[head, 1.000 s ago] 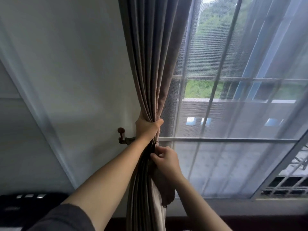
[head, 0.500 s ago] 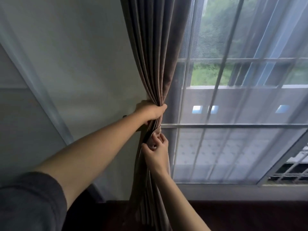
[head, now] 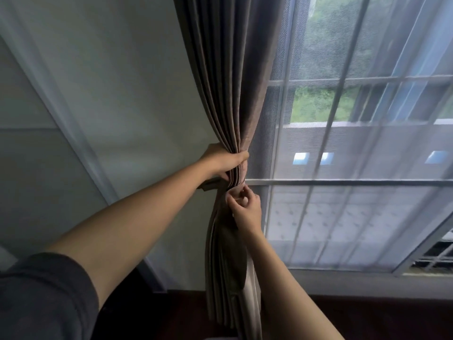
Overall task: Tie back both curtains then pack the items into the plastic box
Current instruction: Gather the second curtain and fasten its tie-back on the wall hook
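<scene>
Gripping gathered curtain [head: 228, 99] (wall left, window [head: 355, 143] right), both hands: left hand [head: 224, 159], right hand [head: 245, 208].

Home room (likely bedroom), brown curtain [head: 228, 69], sheer-covered window [head: 367, 143], plain wall [head: 122, 82]

No text, label, brand, number or sign can be read anywhere in this view
</scene>
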Demonstrator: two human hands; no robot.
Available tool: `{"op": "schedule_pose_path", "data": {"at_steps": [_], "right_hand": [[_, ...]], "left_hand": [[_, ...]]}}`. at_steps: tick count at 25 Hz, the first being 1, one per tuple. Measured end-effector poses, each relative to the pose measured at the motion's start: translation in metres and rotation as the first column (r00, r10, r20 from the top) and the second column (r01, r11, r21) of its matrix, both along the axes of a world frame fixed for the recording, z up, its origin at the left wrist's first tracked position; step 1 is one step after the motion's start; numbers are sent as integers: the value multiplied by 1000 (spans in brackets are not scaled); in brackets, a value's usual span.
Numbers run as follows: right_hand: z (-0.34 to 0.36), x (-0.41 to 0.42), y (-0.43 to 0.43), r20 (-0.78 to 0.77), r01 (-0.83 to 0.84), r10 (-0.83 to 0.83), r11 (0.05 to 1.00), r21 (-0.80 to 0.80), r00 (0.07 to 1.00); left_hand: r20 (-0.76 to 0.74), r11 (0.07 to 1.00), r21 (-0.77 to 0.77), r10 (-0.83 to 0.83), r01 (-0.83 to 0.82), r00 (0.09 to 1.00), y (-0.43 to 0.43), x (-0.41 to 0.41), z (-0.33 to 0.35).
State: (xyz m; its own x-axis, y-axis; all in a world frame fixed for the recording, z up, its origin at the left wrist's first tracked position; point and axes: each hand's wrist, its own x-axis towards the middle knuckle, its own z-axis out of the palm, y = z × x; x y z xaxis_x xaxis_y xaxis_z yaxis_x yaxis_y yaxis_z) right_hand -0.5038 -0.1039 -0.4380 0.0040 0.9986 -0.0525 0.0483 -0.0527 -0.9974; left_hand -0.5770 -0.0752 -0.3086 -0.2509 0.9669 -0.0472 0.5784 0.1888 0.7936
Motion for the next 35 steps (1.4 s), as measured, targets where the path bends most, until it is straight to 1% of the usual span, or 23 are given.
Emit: {"op": "schedule_pose_path", "data": {"at_steps": [2, 3, 7, 8, 10, 12, 13, 14, 15, 16, 17, 18, 19, 21, 24, 27, 29, 30, 31, 32, 33, 34, 35], "right_hand": [[3, -2, 6, 215, 46, -46, 999, 2, 975], [4, -5, 9, 259, 65, -63, 998, 3, 964], [6, -20, 20, 234, 105, -107, 994, 22, 966], [5, -21, 23, 239, 141, -149, 989, 50, 960], [1, -19, 28, 251, 189, -210, 976, 104, 945], [-2, -15, 32, 314, 181, -218, 973, 143, 924], [-3, -14, 34, 340, 168, -211, 974, 151, 917], [-3, -13, 33, 355, 157, -205, 975, 160, 912], [-3, -12, 32, 363, 151, -204, 974, 170, 909], [-2, -11, 30, 368, 145, -202, 974, 176, 908], [-1, -10, 27, 371, 136, -193, 975, 175, 909], [0, -9, 22, 370, 124, -180, 978, 170, 911], [2, -7, 17, 371, 113, -169, 979, 167, 913], [3, -6, 6, 370, 93, -152, 981, 172, 916], [0, -9, -3, 358, 101, -158, 979, 175, 920], [-3, -6, -2, 321, 67, -124, 981, 182, 939], [-7, 2, -4, 275, -35, -12, 986, 165, 961], [-12, 8, -1, 211, -105, 75, 985, 137, 975], [-16, 14, 2, 96, -169, 159, 980, 104, 983], [-19, 19, 6, -40, -212, 215, 975, 72, 976], [-23, 23, 12, -146, -221, 225, 974, 46, 963], [-25, 26, 17, -187, -209, 211, 977, 34, 959], [-27, 26, 19, -187, -194, 197, 980, 31, 962]], "left_hand": [[-5, 999, 16, 42, -42, 999, 3, -1, -2], [-9, 998, 18, 53, -53, 999, 5, -1, -4], [-27, 997, 12, 80, -80, 996, 6, 1, -10], [2, 999, 15, 51, -51, 999, 4, -1, -11], [121, 990, -12, -138, 141, 983, -1, -13, -11], [266, 939, -43, -318, 341, 910, -9, -39, -14], [343, 931, -43, -326, 362, 881, -11, -54, -21], [388, 949, -38, -276, 314, 879, -13, -68, -32], [354, 975, -39, -193, 221, 915, -16, -80, -46], [229, 989, -53, -123, 138, 966, -19, -87, -62], [43, 989, -96, -105, 109, 994, -22, -90, -81], [-102, 981, -149, -138, 122, 985, -26, -87, -98], [-163, 975, -177, -166, 136, 973, -28, -80, -112], [-106, 985, -130, -127, 113, 986, -27, -62, -131], [-46, 1000, -22, 4, -5, 999, -17, -45, -138], [76, 982, 16, 185, -187, 980, -12, -39, -138], [49, 967, -34, 256, -254, 966, -12, -38, -134], [1, 962, -68, 263, -263, 965, -12, -39, -134], [-47, 960, -104, 257, -260, 965, -12, -39, -134], [-50, 959, -117, 253, -258, 966, -12, -40, -133], [-33, 959, -119, 256, -258, 966, -12, -38, -133], [9, 959, -116, 260, -258, 965, -11, -37, -132], [80, 962, -116, 257, -247, 963, -12, -34, -130]]}}
